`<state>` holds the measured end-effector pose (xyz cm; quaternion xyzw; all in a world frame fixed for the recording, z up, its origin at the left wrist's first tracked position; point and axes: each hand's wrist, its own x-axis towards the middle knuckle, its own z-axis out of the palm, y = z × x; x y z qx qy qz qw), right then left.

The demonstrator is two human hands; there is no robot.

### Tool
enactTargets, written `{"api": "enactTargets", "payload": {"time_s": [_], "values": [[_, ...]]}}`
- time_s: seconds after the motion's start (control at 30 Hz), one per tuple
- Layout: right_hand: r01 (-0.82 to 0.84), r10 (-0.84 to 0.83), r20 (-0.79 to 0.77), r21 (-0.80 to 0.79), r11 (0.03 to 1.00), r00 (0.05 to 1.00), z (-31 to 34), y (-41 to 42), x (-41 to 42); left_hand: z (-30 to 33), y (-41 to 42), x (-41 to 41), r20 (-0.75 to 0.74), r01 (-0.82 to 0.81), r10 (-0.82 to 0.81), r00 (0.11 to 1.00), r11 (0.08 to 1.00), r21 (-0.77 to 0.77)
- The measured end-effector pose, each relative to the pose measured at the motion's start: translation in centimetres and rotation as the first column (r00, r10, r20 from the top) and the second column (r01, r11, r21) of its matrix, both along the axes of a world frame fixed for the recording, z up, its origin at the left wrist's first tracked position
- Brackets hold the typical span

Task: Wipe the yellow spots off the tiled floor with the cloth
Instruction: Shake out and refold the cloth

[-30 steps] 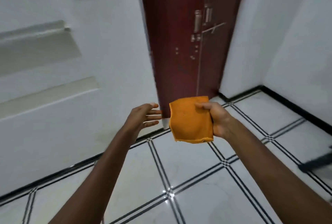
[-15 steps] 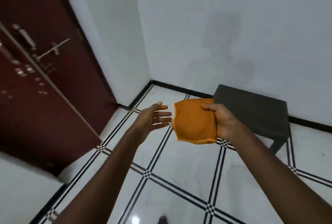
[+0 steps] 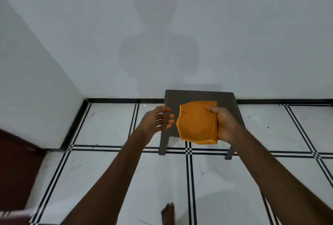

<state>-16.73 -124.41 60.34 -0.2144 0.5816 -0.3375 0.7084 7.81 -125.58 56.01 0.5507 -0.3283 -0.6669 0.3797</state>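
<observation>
Folded orange cloth point(image 3: 197, 122) held in air in front of dark stool point(image 3: 201, 96), above tiled floor point(image 3: 108, 122). R hand point(image 3: 222, 123) clamps its right edge, thumb on top. L hand point(image 3: 158, 121) just beside, fingers spread, empty, palm twd cloth.

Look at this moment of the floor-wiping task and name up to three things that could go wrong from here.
1. No yellow spots show on the tiled floor in this view, so the person may wipe the wrong patch.
2. The right hand holds the orange cloth by one edge only; it could slip while the open left hand is off it.
3. The dark stool stands just ahead of the bare foot, a possible stumble.
</observation>
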Motion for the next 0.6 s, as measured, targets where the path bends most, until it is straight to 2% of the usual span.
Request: {"api": "enactTargets", "payload": {"time_s": [0.13,0.3,0.5,0.6], "values": [[0.072,-0.074,0.02,0.092,0.993,0.997,-4.9,-9.0,-1.9,-4.5,-9.8,-1.8,0.059,0.016,-0.021,0.998,0.996,0.091],[0.111,-0.114,0.005,0.161,0.981,0.994,-12.0,-18.2,-3.5,-12.0,-18.1,-3.4,0.198,-0.048,0.011,0.98,0.982,0.183],[0.026,-0.021,-0.03,0.185,0.982,0.999,-21.4,-27.2,-4.8,-21.8,-25.4,-5.1,0.247,-0.13,0.065,0.967,0.958,0.257],[-0.029,0.032,-0.011,0.237,0.971,0.999,-28.6,-31.1,-5.4,-28.1,-28.8,-5.9,0.279,-0.153,0.078,0.957,0.953,0.261]]}}
